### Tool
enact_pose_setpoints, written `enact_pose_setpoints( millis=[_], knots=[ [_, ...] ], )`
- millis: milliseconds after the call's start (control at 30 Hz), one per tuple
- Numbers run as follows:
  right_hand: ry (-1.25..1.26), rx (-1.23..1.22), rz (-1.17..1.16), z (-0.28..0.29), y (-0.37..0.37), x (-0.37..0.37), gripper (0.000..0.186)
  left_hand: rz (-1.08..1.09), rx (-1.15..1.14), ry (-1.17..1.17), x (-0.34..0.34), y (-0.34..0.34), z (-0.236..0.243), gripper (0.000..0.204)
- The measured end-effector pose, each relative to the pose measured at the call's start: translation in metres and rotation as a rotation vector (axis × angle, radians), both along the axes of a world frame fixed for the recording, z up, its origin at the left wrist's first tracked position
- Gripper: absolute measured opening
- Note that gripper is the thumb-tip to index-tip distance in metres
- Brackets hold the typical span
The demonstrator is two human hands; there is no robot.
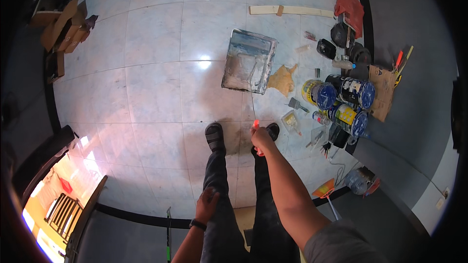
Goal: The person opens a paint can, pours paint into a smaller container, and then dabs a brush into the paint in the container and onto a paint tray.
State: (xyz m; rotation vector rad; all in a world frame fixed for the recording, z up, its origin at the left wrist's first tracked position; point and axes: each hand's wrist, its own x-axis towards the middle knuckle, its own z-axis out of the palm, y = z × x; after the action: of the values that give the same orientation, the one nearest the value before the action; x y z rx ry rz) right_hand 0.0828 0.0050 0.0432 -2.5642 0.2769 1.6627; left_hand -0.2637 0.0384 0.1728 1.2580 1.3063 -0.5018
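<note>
My right hand point(262, 139) is closed round the orange handle point(256, 124) of a paint roller. A thin metal rod point(254, 109) runs from that handle toward a paint-smeared rectangular tray point(251, 46) on the floor ahead. Inside the tray the roller's head is hard to make out against grey-white paint. Beside my left thigh hangs my left hand point(207, 203), its fingers loosely apart and holding nothing, with a dark band on the wrist. My sandalled feet point(214, 138) stand just short of the tray.
Right of the tray lie a tan cloth point(282, 80), a scraper point(297, 105) and a clear plastic tub point(291, 122). Paint cans point(319, 93) crowd the right wall near a cardboard piece point(382, 92). Cardboard boxes point(68, 31) sit far left; a wooden strip point(297, 10) lies beyond.
</note>
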Motion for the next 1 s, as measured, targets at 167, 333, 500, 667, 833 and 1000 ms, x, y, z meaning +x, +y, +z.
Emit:
enact_pose_setpoints(
  millis=[167,333,500,667,833,1000],
  knots=[
    [-0.109,0.019,0.053,0.029,-0.003,0.012,0.056,-0.104,0.118,-0.08,0.006,-0.003,0.015,0.051],
    [-0.04,0.135,-0.025,0.085,-0.047,-0.011,0.042,-0.185,0.135,-0.106,-0.004,-0.01,0.031,0.055],
    [-0.162,0.179,0.18,0.091,-0.065,-0.059,0.04,-0.33,0.218,-0.021,-0.008,-0.024,0.022,0.066],
    [-0.266,0.231,0.358,0.005,-0.095,-0.05,0.045,-0.413,0.146,0.06,0.015,-0.016,0.033,0.068],
    [0.012,0.074,0.119,-0.006,-0.012,0.003,0.049,-0.414,0.129,0.121,0.007,-0.017,0.031,0.068],
    [-0.068,0.023,0.125,-0.003,-0.017,0.028,0.048,-0.469,0.255,0.104,0.026,-0.023,0.033,0.073]
  ],
)
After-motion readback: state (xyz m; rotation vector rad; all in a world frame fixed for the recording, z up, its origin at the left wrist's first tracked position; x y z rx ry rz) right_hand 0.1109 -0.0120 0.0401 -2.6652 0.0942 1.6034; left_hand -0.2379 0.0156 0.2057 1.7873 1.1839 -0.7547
